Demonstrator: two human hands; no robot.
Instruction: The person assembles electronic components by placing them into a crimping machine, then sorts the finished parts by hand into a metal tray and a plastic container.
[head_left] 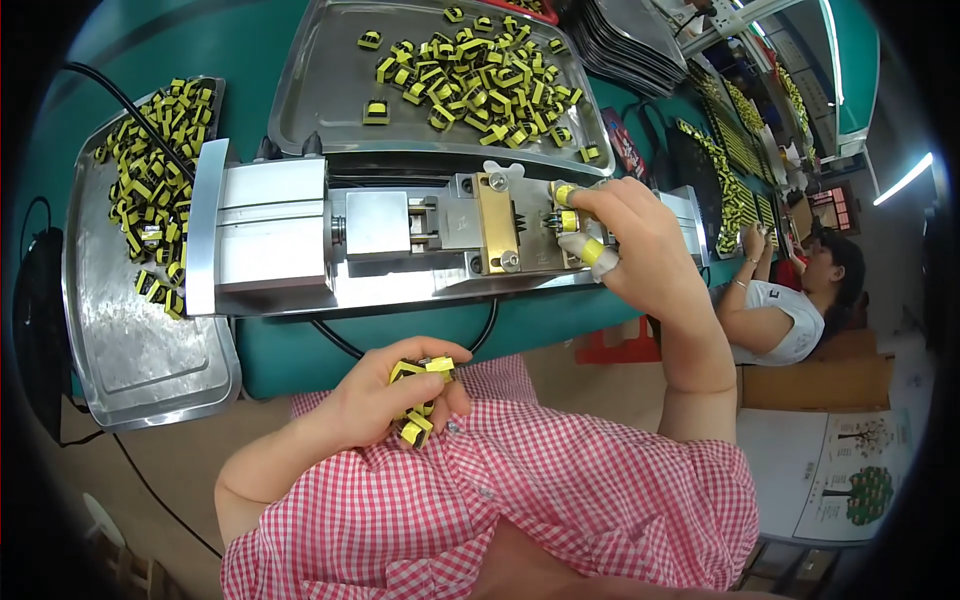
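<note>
My left hand [365, 398] is curled in front of my chest around several small transformers [415, 428], blocks wrapped in yellow tape with black parts. At the right end of a metal bench machine [270, 235], my right hand [645, 240] pinches one small yellow-and-black transformer [569, 221]. Its dark pins point left, toward the brass-coloured block [497, 222] of the fixture, with a gap between them. White and yellow coverings wrap the thumb and fingertip of that hand. My fingers partly hide the transformer.
Behind the machine, a metal tray [325, 110] carries a heap of the same transformers. Another such tray [150, 375] lies at left, under a black cable [125, 100]. Stacked trays [625, 45] stand at the back right. A co-worker [785, 310] sits farther right.
</note>
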